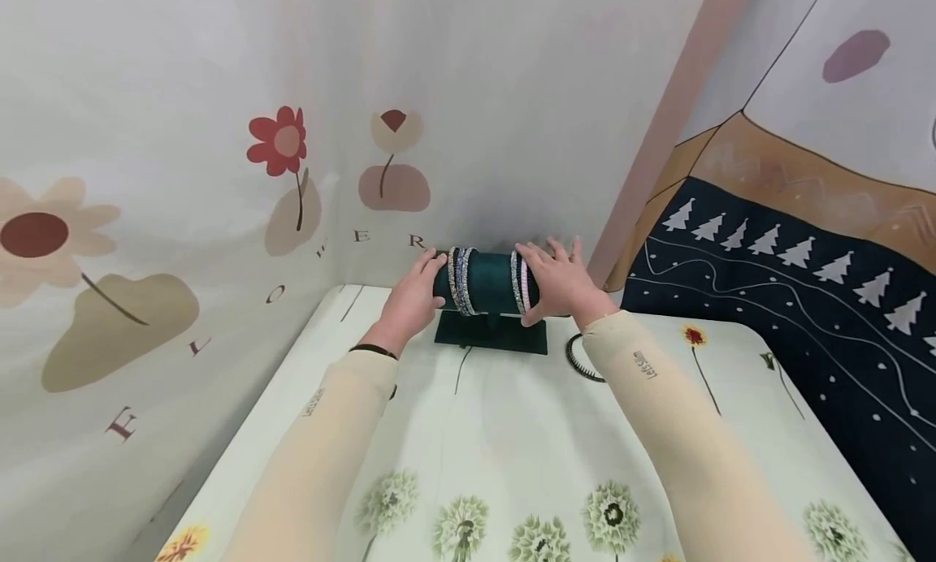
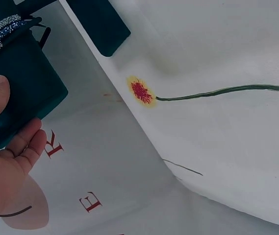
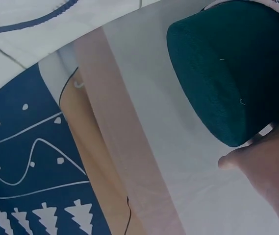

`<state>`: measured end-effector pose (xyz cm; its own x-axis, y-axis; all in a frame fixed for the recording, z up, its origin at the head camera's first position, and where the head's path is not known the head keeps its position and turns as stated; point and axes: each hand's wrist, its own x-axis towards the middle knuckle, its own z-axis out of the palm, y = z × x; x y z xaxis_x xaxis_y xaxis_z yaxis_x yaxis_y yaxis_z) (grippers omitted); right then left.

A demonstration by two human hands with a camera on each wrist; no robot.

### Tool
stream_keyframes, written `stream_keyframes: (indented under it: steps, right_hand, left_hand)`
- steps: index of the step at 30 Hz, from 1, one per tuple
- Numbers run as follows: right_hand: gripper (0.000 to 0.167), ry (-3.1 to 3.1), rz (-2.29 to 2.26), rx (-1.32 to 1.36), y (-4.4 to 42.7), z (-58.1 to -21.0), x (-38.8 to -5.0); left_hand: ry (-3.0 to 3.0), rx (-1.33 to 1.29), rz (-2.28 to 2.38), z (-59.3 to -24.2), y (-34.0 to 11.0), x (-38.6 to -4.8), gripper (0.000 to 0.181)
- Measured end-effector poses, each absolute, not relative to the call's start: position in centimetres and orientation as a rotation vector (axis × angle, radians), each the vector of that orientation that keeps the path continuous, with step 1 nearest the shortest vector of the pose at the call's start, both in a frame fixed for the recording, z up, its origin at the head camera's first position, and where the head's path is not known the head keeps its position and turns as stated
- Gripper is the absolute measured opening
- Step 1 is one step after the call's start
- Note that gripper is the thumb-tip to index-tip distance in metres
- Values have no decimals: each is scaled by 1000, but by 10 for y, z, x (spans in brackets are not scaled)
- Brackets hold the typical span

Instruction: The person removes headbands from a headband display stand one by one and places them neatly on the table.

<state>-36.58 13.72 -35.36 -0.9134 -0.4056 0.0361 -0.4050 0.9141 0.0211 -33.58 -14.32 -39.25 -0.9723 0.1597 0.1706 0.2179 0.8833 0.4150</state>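
Observation:
A dark green velvet roll-shaped display stand (image 1: 488,282) stands on the table against the curtain, its flat base (image 1: 490,335) below the roll. Around its left part sit several glittery bands (image 1: 461,282), silver, blue and golden. Two more, one silvery and one pink (image 1: 524,286), circle the right part. My left hand (image 1: 414,298) grips the roll's left end, thumb in front; the left wrist view shows its fingers (image 2: 31,142) bent around that end. The right hand (image 1: 559,282) holds the right end, thumb low in front and some fingers spread above. In the right wrist view that hand is partly cut off.
A black toothed hoop (image 1: 578,359) lies on the table near my right forearm and is partly covered by it. Something small and dark shows beside the left forearm. A flower-print cloth (image 1: 497,432) covers the table. Printed curtains (image 1: 512,140) rise behind and left.

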Motion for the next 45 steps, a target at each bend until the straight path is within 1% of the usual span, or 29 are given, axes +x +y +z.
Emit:
stream_keyframes:
  steps: [12, 18, 25, 38, 45]
  right_hand:
    - [131, -3000, 87, 665, 144, -354, -368]
    - [128, -2972, 85, 692, 155, -350, -368]
    - [127, -2985, 191, 669, 169, -351, -367]
    - [116, -2976, 416, 684, 191, -352, -362]
    - [114, -2993, 420, 676, 201, -350, -363]
  left_hand:
    - [-2905, -282, -670, -395, -142, -334, 83]
    - [-2908, -289, -660, -393, -143, -336, 82]
    - [-2907, -289, -657, -392, -142, -335, 83]
    - [-2922, -296, -661, -389, -141, -332, 83]
    - [-2918, -298, -655, -390, -142, -331, 83]
